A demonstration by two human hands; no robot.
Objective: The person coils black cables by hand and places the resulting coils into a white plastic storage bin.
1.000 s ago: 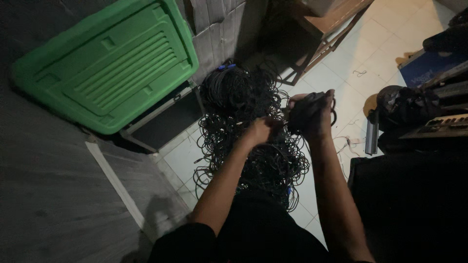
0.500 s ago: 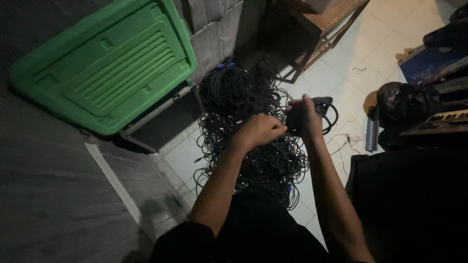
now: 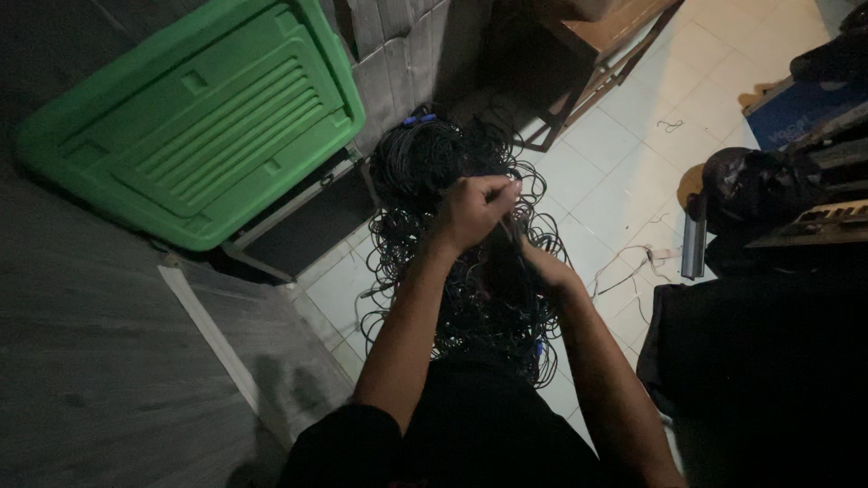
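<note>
**Two hands in a heap of black cable**

At nine o'clock in the view, a green plastic lid (image 3: 194,126) leans flat-faced against a dark wall, its ribbed panel toward the camera. Just below it, toward seven o'clock, a dark open case with a pale frame (image 3: 303,226) sits on the tiled floor (image 3: 633,181).

At the centre lies the tangle of black cables (image 3: 452,271), a loose mound of loops spreading from twelve o'clock down to six o'clock, with a small blue connector (image 3: 413,118) showing at its upper edge. The left hand (image 3: 475,212) hovers over the middle of the mound, its grip narrow, fingers pinched together on a thin strand of cable at its fingertips (the strand itself is hard to trace against the pile). The right hand (image 3: 542,267) lies lower and just to the right, at about four o'clock from the left one, sunk into the cables; its fingers are hidden among the loops, so I cannot tell whether its grip is closed on anything. Both forearms run up from the bottom edge of the view.

Toward one o'clock stands a wooden piece of furniture on thin legs (image 3: 597,54). At three o'clock a thin pale cord (image 3: 624,267) trails over the tiles beside a narrow upright grey bar (image 3: 694,248), and beyond it a black bag (image 3: 755,190) rests near a keyboard instrument (image 3: 827,217).
</note>
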